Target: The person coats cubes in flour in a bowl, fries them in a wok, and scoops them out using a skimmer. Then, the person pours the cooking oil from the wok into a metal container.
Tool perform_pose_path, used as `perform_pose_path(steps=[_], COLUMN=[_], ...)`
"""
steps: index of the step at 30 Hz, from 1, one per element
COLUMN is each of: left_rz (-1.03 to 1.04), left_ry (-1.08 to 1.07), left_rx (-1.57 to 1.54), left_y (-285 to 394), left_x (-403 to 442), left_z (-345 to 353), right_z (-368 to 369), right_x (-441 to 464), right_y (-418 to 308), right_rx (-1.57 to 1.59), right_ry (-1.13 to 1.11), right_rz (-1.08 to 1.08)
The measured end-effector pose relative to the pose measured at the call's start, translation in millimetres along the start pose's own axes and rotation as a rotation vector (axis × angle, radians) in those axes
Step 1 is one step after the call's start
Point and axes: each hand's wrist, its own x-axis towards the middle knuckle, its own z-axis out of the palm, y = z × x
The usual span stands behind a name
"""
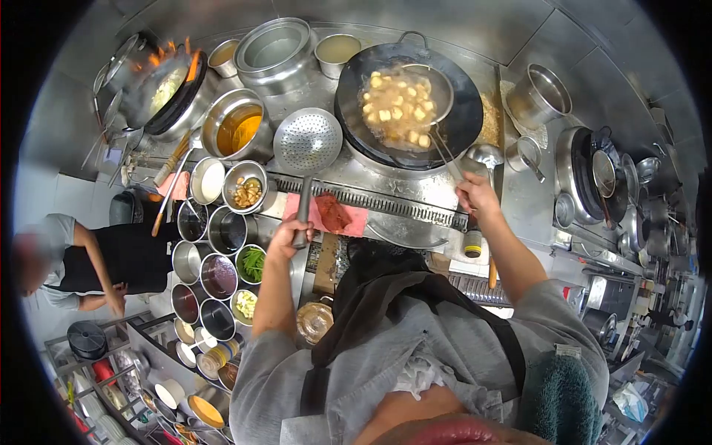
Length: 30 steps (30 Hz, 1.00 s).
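My left hand point(288, 237) is closed round the dark handle of a perforated skimmer point(308, 139). The skimmer's round bowl is held over the steel counter, left of the wok point(463, 81). With my right hand point(478, 194) I grip the handle of a wire strainer point(439, 93), whose rim reaches into the wok. Pale cubes point(397, 111) bubble there in cloudy, steaming liquid, partly inside the strainer. A red cloth point(331, 215) lies on a pink one beside my left hand. The ladle point(486, 154) rests just right of the wok, near my right hand.
A pot of amber oil point(241, 130) and a large lidded pot point(273, 48) stand left of the wok. Several seasoning containers point(219, 276) line my left side. Flames rise by another wok point(163, 89) at far left. A person in a black apron point(111, 256) stands left.
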Motion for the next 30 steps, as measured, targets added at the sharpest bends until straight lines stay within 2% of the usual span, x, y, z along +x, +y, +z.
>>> perform_pose_path(steps=[2, 5, 7, 12, 15, 20, 22, 24, 25, 26, 28, 30], left_rz=[0.048, 0.122, 0.188, 0.304, 0.407, 0.355, 0.341, 0.246, 0.246, 0.168, 0.083, 0.058], left_ry=[-0.007, 0.113, 0.211, 0.29, 0.365, 0.321, 0.314, 0.169, 0.162, 0.081, -0.006, -0.076], left_rx=[0.008, 0.047, 0.131, 0.172, 0.344, 0.596, 0.571, 0.502, 0.503, 0.43, 0.36, 0.179], left_y=[-2.4, -2.8, -4.9, -7.8, 6.3, 40.9, 43.6, 43.2, 41.9, 40.2, 32.9, 26.0], left_x=[5.5, -14.2, -37.7, -94.6, -113.1, -80.8, -62.5, -33.6, -17.9, -2.2, 11.2, 16.9], left_z=[10.1, 47.4, 73.0, 123.2, 150.3, 189.5, 219.4, 231.8, 235.3, 238.5, 252.5, 266.4], right_z=[21.3, 32.5, 24.0, -7.8, -31.6, -64.2, -72.1, -77.4, -80.4, -79.8, -72.2, -69.6], right_x=[7.6, 7.6, -5.6, -25.9, -36.4, -59.5, -68.1, -73.6, -75.3, -71.8, -64.8, -64.4], right_y=[1.2, -1.9, -1.3, 5.0, 4.6, -9.7, -20.9, -28.9, -37.5, -39.3, -40.2, -43.7], right_rx=[0.056, 0.185, 0.237, 0.316, 0.308, 0.216, 0.168, -0.027, -0.153, -0.152, -0.726, -0.775], right_ry=[-0.043, -0.112, -0.124, -0.11, -0.091, -0.155, -0.159, -0.091, -0.077, -0.069, 0.218, 0.235], right_rz=[-0.027, -0.032, -0.055, -0.082, -0.082, -0.171, -0.211, -0.302, -0.287, -0.288, -0.612, -0.598])
